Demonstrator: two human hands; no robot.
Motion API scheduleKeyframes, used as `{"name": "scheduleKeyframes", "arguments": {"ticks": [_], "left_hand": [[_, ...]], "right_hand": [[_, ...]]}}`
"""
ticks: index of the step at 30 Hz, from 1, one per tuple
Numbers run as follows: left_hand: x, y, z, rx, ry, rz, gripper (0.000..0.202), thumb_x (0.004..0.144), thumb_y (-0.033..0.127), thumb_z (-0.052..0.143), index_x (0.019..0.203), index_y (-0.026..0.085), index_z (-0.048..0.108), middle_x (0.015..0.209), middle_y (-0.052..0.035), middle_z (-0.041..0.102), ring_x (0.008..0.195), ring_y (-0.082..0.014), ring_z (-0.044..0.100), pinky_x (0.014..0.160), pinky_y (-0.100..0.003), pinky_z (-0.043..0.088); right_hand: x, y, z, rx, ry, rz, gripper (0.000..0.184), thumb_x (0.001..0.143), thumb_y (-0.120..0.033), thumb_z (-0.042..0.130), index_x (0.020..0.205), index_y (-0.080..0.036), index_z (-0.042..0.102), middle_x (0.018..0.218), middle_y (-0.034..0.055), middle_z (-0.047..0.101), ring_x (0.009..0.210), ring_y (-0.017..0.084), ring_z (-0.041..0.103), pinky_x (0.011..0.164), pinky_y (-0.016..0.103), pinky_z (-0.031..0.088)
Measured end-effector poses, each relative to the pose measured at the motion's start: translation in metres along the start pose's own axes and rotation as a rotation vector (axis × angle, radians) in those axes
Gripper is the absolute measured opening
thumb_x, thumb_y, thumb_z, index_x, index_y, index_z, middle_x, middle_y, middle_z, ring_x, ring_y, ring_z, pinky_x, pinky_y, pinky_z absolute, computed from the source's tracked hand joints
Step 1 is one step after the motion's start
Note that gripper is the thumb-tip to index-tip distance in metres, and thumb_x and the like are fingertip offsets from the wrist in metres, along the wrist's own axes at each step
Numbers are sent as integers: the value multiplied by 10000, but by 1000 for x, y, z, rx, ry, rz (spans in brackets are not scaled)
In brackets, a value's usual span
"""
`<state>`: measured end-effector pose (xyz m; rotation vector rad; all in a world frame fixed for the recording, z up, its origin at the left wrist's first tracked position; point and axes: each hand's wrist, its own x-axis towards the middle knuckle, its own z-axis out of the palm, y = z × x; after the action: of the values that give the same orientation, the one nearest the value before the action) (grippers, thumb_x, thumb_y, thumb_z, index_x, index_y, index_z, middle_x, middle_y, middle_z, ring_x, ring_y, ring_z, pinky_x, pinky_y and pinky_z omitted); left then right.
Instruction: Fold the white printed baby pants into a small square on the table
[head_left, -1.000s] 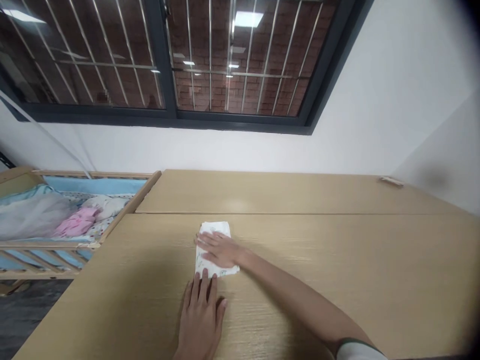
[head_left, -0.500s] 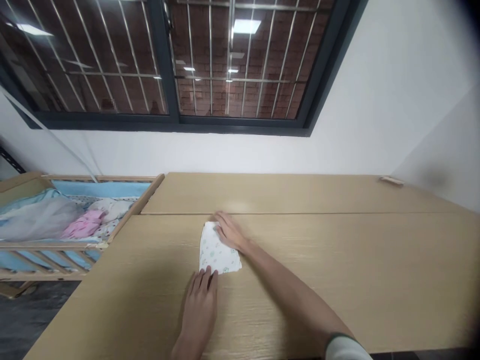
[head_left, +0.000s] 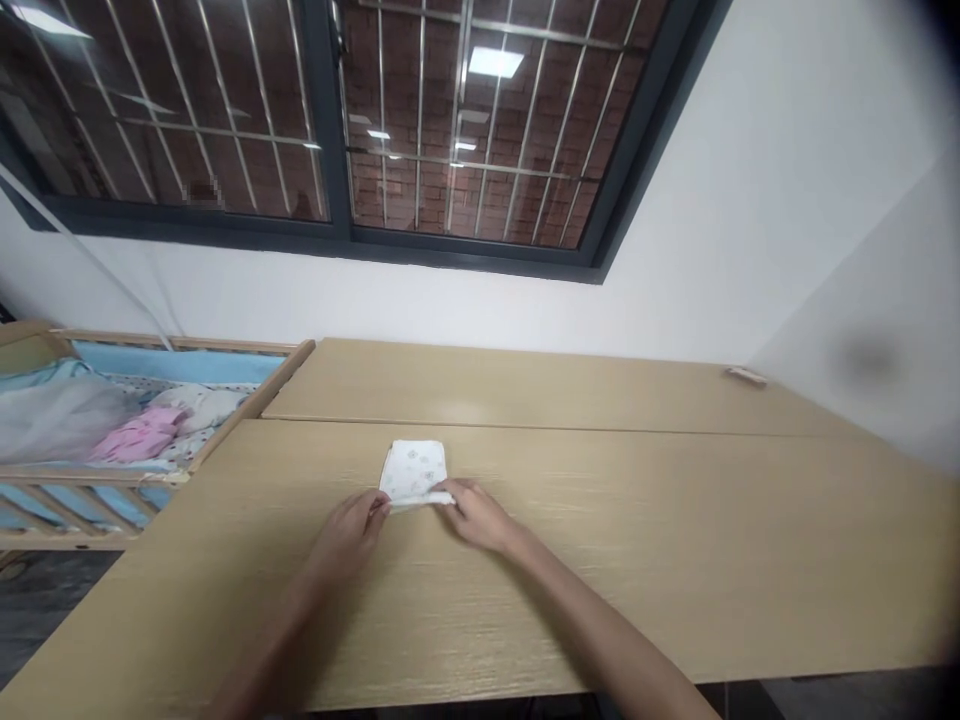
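A small white cloth [head_left: 413, 471] with a faint green print lies folded on the wooden table [head_left: 675, 560]. My left hand [head_left: 346, 530] pinches its near left corner. My right hand [head_left: 476, 513] pinches its near right corner. Both hands sit at the cloth's near edge, with fingers curled onto the fabric.
A wooden baby cot [head_left: 112, 440] with blue lining, a grey net and pink clothes stands to the left of the table. A white wall and a barred window [head_left: 337, 120] lie behind. A small wooden piece [head_left: 745, 375] rests at the table's far right corner.
The cloth now looks shorter, as if folded over. My right hand came from the cloth's far edge to its near right corner. My left hand went from lying flat to pinching the near left corner.
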<state>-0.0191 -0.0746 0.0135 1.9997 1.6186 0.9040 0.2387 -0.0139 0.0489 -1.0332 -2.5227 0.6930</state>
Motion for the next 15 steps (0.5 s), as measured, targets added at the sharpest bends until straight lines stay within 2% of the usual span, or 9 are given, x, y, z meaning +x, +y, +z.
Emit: {"name": "scheduleKeyframes", "arguments": {"ticks": [2, 6, 9, 12, 15], "left_hand": [[7, -3, -9, -47, -17, -39, 310, 943, 466, 477, 1056, 213, 617, 1048, -76, 716, 994, -248, 651, 909, -390, 499], [31, -8, -15, -86, -24, -99, 317, 922, 493, 493, 969, 204, 617, 960, -51, 733, 894, -220, 679, 813, -318, 524], [56, -11, -8, -55, 43, -155, 313, 963, 453, 432, 977, 190, 601, 938, -55, 743, 848, -197, 691, 748, -278, 516], [80, -12, 3, 21, 136, -230, 274, 976, 395, 436, 1005, 183, 606, 962, -77, 748, 851, -205, 693, 735, -280, 495], [91, -11, 14, 113, 200, -272, 214, 972, 333, 460, 994, 194, 622, 970, -87, 746, 878, -219, 688, 744, -291, 476]], "right_hand": [[11, 3, 2, 53, 88, 64, 306, 1013, -271, 408, 1242, -219, 604, 1114, 91, 721, 984, 243, 677, 848, 335, 498], [33, 12, 4, 100, 203, 137, 238, 1009, -331, 445, 1138, -209, 604, 1015, 81, 730, 899, 239, 676, 761, 304, 484], [49, 20, 7, 109, 277, 174, 206, 999, -334, 459, 1054, -196, 602, 981, 79, 722, 877, 224, 663, 747, 292, 471], [63, 27, 14, 89, 381, 263, 186, 981, -326, 477, 1015, -187, 596, 935, 72, 702, 852, 212, 641, 745, 288, 472], [71, 35, 24, 32, 483, 337, 194, 945, -303, 510, 1053, -163, 591, 1030, 128, 670, 985, 259, 611, 854, 350, 473]]}}
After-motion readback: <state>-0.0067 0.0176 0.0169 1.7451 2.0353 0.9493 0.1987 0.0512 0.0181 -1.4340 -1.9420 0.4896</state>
